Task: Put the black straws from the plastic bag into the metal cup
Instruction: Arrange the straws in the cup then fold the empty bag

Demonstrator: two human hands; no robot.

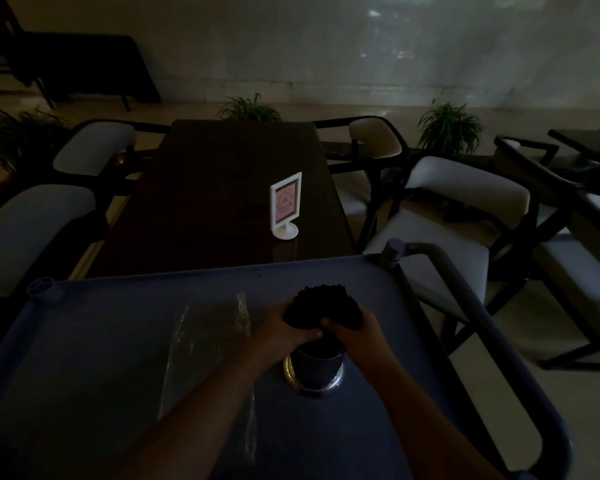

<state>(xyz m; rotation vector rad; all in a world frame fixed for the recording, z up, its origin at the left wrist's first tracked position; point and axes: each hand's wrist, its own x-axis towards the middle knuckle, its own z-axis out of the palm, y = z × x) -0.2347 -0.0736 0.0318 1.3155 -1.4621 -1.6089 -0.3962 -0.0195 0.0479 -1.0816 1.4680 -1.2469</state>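
Bundle of thin black plastic straws [323,306]: upright, tops fanned out just above the hands. Lower ends run down between the palms toward the round shiny metal cup [314,370] directly beneath the hands. Whether the ends touch the cup's bottom is hidden.

Left hand [284,332] and right hand [355,336]: both wrapped round the bundle from opposite sides, gripping it.

Clear crinkled plastic bag [205,341]: flat on the grey-blue trolley tabletop [101,323], to the left of the left hand and apart from it. Looks emptied, but the light is too dim to be sure.

Beyond the hands: dark wooden table [229,174] carrying a white framed sign stand [285,206].

Judged step: seating the bundle in the cup. Next move calls for lowering it straight, then loosening both hands together so no straw tips over the rim.
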